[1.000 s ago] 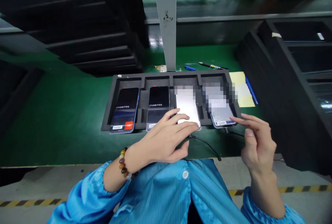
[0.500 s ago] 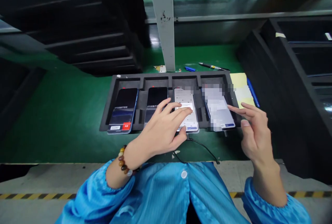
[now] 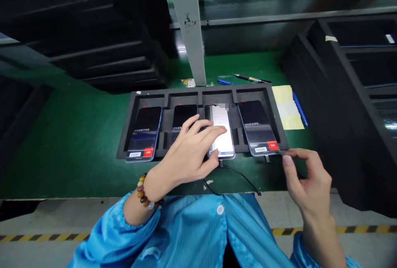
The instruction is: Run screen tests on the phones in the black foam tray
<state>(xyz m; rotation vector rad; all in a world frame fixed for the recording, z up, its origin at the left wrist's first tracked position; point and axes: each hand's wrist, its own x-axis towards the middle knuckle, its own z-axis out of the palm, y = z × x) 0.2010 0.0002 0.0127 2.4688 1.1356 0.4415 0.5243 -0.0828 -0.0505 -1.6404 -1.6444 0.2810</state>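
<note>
Bench: a green mat covers the bench, with a yellow-and-black stripe on the floor at its near edge.
Background: stacked black trays stand far left, more black trays at the right, and a grey post rises behind the centre.
Foam tray: a black foam tray with four slots lies at mid-bench, one phone in each.
Phones: the first phone and fourth phone show dark screens with a red button at the near end. The second phone is partly hidden. The third phone has a lit white screen.
Left hand: the left hand is released, fingers spread over the third phone, thumb at its near edge. A bead bracelet is on the wrist.
Right hand: the right hand has curled fingers, thumb and forefinger tips meeting just beside the fourth phone's near right corner. I cannot tell whether they pinch anything.
Cable: a black cable runs from the third phone's near end toward the bench edge.
Far side: two pens lie near the post. A yellow paper and a blue pen lie right of the tray.
</note>
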